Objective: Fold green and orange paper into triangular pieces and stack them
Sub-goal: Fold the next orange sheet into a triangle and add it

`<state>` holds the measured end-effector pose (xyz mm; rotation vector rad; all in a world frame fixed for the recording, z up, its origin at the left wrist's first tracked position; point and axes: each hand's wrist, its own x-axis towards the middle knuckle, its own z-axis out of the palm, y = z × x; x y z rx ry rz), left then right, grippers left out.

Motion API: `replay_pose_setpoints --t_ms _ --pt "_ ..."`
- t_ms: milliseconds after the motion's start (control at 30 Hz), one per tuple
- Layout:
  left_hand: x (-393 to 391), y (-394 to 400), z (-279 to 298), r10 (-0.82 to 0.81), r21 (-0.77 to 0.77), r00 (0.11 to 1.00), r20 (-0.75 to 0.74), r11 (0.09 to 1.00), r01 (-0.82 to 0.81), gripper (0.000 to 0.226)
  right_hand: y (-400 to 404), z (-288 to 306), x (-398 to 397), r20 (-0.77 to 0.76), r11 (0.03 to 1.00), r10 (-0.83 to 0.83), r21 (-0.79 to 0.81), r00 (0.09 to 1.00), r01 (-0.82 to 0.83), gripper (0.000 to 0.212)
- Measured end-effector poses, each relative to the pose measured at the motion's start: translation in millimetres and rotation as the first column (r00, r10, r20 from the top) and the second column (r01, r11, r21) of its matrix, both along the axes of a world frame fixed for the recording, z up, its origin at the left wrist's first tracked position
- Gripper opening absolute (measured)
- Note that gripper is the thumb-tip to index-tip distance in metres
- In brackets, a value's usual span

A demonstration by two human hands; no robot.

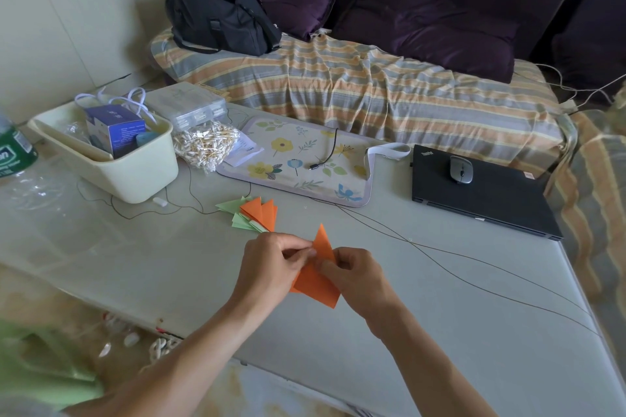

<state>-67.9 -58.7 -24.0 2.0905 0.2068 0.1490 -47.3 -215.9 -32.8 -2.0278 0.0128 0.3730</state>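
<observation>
Orange paper (pixel 316 284) pinched btwn both hands; stack (pixel 254 213), cable (pixel 440 267) nearby.

The middle of the folded orange paper piece (pixel 316 284) is covered by the curled fingers of the left hand (pixel 274 267) and right hand (pixel 355 276), so the fold under them cannot be read. In the small stack of green and orange paper triangles (pixel 252 215), the green ones lie mostly beneath the orange, and their number cannot be told. The green-labelled plastic bottle (pixel 13 145) is cut by the left edge. Print on the blue cardboard box (pixel 113 129) in the cream plastic tub (pixel 135 173) is too small to read. A blurred green shape (pixel 40 369) fills the lower left corner
</observation>
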Motion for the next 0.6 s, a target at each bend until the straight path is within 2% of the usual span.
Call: replay_pose_setpoints --t_ms 167,400,600 --pt "1.1 1.3 0.0 -0.003 -0.029 1.000 -0.029 1.000 0.002 0.012 0.0 -1.4 0.7 0.001 1.000 -0.005 0.001 1.000 0.005 0.031" --pt "2.5 0.6 -0.4 0.036 -0.302 0.984 -0.175 0.949 -0.088 0.012 1.7 -0.1 0.7 0.004 0.999 -0.023 0.030 1.000 0.022 0.037" --pt "2.0 1.3 3.7 0.007 -0.471 0.976 -0.220 0.875 -0.112 0.005 0.8 4.3 -1.5 -0.018 0.996 0.077 0.057 0.997 -0.076 0.037"
